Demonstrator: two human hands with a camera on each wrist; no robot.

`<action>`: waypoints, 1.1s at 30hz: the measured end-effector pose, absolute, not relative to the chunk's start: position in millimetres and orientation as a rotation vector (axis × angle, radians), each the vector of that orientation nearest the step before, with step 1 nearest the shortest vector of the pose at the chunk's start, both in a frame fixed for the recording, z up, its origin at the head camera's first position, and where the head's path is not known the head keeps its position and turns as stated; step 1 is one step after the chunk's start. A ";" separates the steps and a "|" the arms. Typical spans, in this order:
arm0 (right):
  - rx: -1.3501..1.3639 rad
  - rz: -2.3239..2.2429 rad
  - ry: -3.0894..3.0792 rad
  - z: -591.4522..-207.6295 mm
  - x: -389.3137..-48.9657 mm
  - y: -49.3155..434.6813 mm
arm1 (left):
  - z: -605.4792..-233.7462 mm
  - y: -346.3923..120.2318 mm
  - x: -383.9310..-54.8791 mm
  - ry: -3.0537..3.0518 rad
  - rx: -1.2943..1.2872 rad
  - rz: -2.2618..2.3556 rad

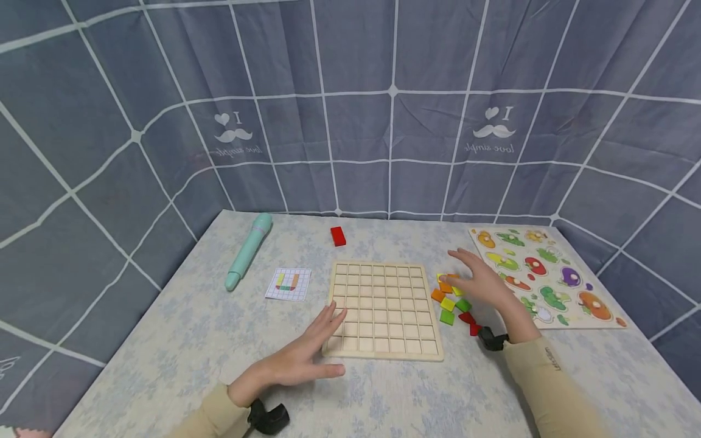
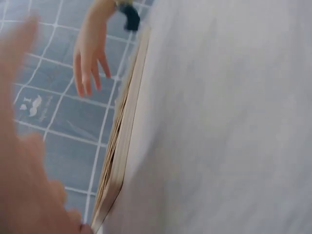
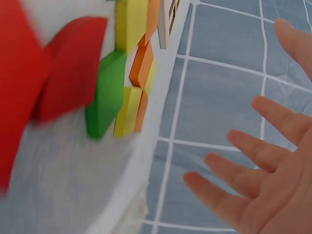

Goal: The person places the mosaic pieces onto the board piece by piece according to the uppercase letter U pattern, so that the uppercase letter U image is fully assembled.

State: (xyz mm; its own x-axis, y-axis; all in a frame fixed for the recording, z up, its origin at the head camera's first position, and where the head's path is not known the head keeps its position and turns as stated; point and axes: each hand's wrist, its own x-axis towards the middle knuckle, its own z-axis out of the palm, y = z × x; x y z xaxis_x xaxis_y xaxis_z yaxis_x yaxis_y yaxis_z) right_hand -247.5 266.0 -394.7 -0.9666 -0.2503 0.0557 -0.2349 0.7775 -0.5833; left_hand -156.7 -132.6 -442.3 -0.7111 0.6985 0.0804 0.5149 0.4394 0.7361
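Observation:
In the head view a wooden grid board (image 1: 383, 310) with bare square cells lies mid-table. My left hand (image 1: 301, 356) is at its lower left corner, fingers extended and thumb spread, holding nothing. Over the right side, my right hand (image 1: 482, 280) hovers with spread fingers above a loose cluster of coloured tiles; it holds nothing either. Among the tiles are green (image 1: 446, 317), yellow (image 1: 448, 304), orange (image 1: 437, 295) and red (image 1: 467, 317) ones. The right wrist view shows the extended fingers (image 3: 263, 151) apart from the tiles, with a green tile (image 3: 106, 95) near the middle of the pile.
Left of the board lies a small pattern card (image 1: 288, 284) with a coloured U shape. Beyond it rests a teal cylinder (image 1: 249, 250). A red block (image 1: 338, 236) sits behind the board. At the right is a vegetable picture puzzle (image 1: 547, 277). Grid-patterned curtains (image 1: 361, 128) enclose the table.

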 end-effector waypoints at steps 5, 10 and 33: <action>-0.363 -1.131 2.858 -401.8 -263.2 263.6 | -457.1 -131.5 -155.8 2.665 1.075 0.961; -0.322 -1.201 2.821 -410.0 -273.4 263.9 | -460.5 -131.1 -156.1 2.736 1.084 0.887; -0.259 -1.175 2.838 -444.3 -281.5 275.3 | -462.2 -130.4 -158.0 2.806 1.085 0.763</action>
